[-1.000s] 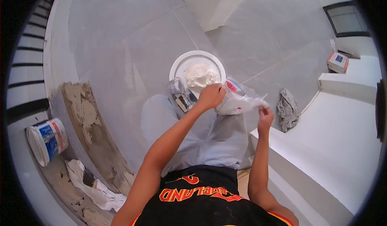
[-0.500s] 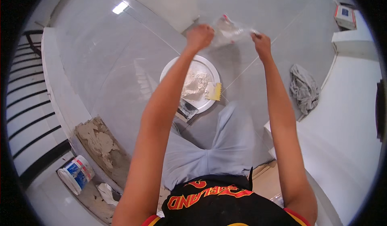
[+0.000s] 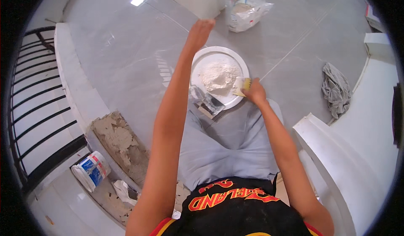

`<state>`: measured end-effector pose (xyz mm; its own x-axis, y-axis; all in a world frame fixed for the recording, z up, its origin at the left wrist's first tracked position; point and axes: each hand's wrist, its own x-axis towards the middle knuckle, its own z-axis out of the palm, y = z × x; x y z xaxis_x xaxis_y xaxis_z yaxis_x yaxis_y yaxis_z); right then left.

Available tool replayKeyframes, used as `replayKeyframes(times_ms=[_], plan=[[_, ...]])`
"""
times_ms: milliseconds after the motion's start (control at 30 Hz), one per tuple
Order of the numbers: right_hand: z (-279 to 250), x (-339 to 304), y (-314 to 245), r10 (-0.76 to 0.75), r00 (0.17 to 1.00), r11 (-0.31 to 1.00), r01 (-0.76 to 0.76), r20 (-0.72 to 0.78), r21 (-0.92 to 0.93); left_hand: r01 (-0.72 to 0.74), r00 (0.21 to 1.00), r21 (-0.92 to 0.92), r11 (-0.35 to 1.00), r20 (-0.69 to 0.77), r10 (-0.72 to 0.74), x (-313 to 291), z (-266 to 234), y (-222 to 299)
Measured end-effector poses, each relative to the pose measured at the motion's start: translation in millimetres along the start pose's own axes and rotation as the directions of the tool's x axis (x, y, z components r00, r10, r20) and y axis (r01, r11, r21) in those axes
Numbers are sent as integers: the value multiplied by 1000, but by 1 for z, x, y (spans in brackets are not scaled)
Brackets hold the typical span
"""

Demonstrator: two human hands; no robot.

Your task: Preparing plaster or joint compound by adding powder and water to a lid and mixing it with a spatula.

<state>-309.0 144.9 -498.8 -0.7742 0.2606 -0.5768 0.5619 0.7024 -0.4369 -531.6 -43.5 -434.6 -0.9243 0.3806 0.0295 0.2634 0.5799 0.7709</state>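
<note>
Grey floor: white bowl (image 3: 202,59) holds powder (image 3: 218,77).

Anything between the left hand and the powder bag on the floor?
Nothing visible. The left hand is raised and open over bare grey tile, apart from the powder bag, which lies beyond the white pan. The right hand touches a yellow tool at the pan's rim.

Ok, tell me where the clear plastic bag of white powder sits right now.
In the head view, the clear plastic bag of white powder sits on the grey tiled floor, beyond the round white pan and just right of the raised left hand.
</note>
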Motion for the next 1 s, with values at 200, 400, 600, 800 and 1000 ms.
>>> replayKeyframes(times_ms=[200,400,600,800,1000], plan=[[12,5,6,-39,993,998,32,-114,-62,343,919,22,939,-214,-330,-231,-52,-30],[10,14,-1,-144,989,982,146,28,-120,606,794,283,743,-263,-548,-369,-21,-3],[7,3,-24,-309,938,945,285,-157,-158,733,673,118,670,-275,-687,-355,-24,-8],[20,-1,-75,-506,850,858,480,-147,-182,772,627,71,631,-245,-740,-357,-32,-8],[28,27,-91,-567,822,792,524,-58,-315,773,625,46,633,-225,-747,-353,-33,-9]])
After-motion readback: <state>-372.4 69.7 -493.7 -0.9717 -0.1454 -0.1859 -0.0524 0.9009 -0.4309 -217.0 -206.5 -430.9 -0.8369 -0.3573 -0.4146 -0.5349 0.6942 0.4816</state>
